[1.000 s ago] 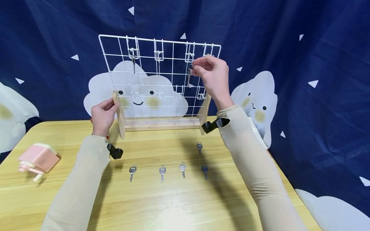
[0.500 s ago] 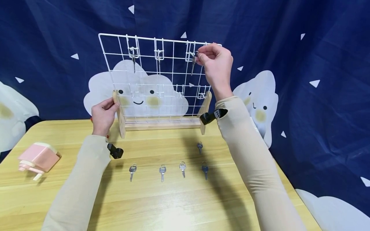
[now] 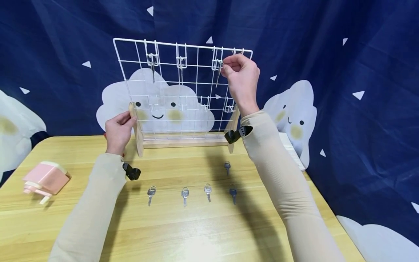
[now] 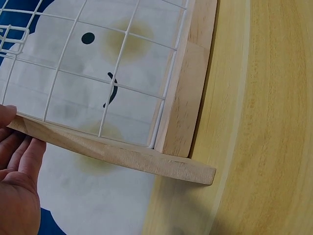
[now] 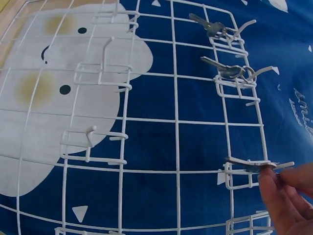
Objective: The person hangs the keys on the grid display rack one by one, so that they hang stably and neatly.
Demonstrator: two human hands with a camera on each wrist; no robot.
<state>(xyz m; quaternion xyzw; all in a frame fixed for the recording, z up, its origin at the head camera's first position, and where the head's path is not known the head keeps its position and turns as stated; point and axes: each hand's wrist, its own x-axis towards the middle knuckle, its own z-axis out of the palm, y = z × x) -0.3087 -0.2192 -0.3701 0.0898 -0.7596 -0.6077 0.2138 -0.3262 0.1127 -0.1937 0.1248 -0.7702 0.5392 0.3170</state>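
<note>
A white wire grid rack (image 3: 197, 74) stands upright on a wooden base. My left hand (image 3: 118, 134) grips its left wooden upright (image 4: 112, 151), thumb on one side and fingers on the other. My right hand (image 3: 243, 80) pinches a key (image 5: 247, 167) by its ring end at the third hook of the top row. The key points downward in the head view. Fingertips hide part of its ring, so I cannot tell whether the ring is on the hook. Two keys, one (image 5: 215, 29) and another (image 5: 227, 72), hang from the top hooks to its left.
Several keys lie on the wooden table (image 3: 157, 233), among them one (image 3: 184, 196) near the middle and one (image 3: 227, 166) nearer the rack. Lower hooks (image 5: 89, 139) hold no keys. A pink box-like object (image 3: 47, 177) sits at left. A blue curtain (image 3: 370, 145) hangs behind.
My right hand has carried the key up to the third top hook, first rising to its right, then shifting slightly left and down. My left hand keeps its grip on the upright.
</note>
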